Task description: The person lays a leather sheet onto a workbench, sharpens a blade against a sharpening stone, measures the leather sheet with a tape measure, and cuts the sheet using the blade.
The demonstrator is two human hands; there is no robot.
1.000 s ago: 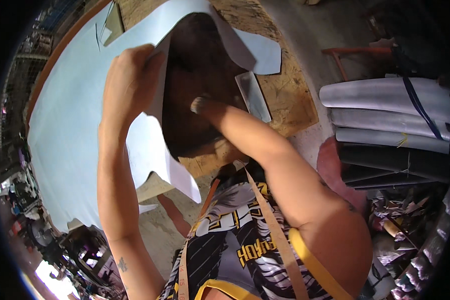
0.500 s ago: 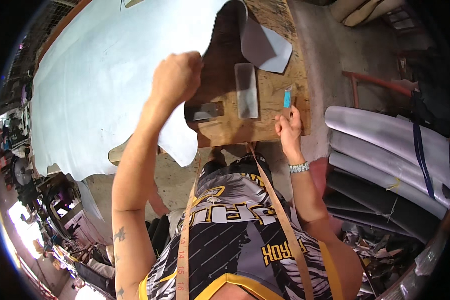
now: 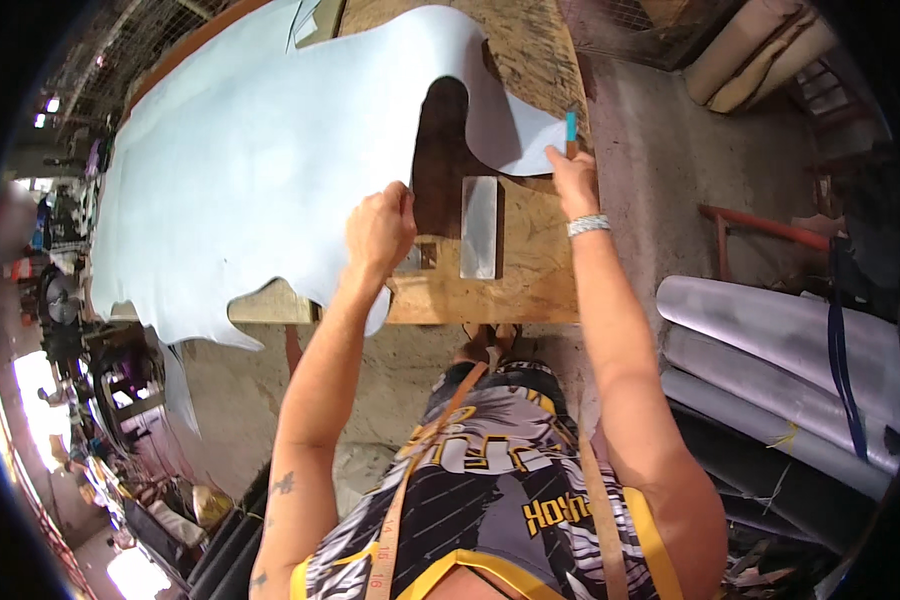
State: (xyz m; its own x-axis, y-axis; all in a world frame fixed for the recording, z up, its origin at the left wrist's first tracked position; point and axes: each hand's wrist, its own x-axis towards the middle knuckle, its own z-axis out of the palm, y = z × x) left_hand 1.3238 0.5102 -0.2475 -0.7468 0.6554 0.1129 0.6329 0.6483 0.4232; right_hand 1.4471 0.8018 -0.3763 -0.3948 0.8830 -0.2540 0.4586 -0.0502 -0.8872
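A pale grey-blue hide (image 3: 240,180) with irregular edges covers much of the wooden table (image 3: 520,300). My left hand (image 3: 378,225) grips its inner edge in a closed pinch. My right hand (image 3: 574,180), at the table's right edge, holds a small blade tool with a teal band (image 3: 571,128), beside the hide's right flap; whether the fingers also grip that flap, I cannot tell. A grey rectangular slab (image 3: 479,228) lies on bare wood between my hands, and a smaller grey piece (image 3: 411,258) is partly hidden behind my left hand.
Rolls of silver and black material (image 3: 770,330) are stacked at the right, beside a red metal frame (image 3: 770,225). A large beige roll (image 3: 745,55) stands at the far right back. Cluttered equipment (image 3: 65,310) lines the left. A measuring tape (image 3: 600,500) hangs over my chest.
My right hand came out from under the hide with the tool, then moved forward to the right flap. My left hand stayed on the edge, moving slightly nearer me. The view has shifted.
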